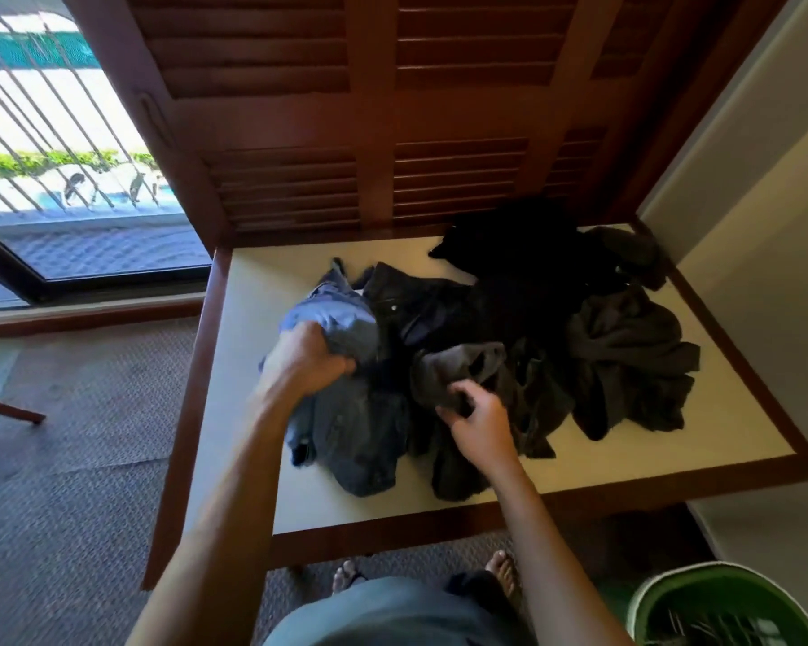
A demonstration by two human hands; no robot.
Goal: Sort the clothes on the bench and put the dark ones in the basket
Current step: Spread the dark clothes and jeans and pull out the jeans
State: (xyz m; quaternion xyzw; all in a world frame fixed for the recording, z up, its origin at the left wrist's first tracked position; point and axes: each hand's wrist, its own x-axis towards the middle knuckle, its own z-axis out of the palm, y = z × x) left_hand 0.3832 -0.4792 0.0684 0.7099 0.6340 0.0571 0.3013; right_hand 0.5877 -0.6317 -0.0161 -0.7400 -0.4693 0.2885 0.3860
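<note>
Left hand (310, 355): was bunched tight around a fistful of the blue shirt (332, 319) at the left side of the pile, fingers fully curled in. Looked like it was pulling the lighter piece clear of the dark stuff, which makes sense for sorting.

Right hand (476, 419): fingers half curled, pinching the edge of a grey garment (458, 366) in the middle of the heap. My guess is it was holding that one down or peeling it off so the two didn't drag each other.

Clothes pile (509, 328): all on the cream top of the bench (262, 291), jumbled together. Black pants (421, 300) lay just behind the blue shirt, a black top (523, 244) sat at the back near the slatted doors (374, 109), and a dark grey piece (626, 356) sprawled off to the right.

Basket (719, 608): green, on the floor at the person's right, below the bench's near corner. Handy spot for dropping darks in. What was inside was too murky to call.

Progress: pretty early I'd say, most darks not yet off the bench.
</note>
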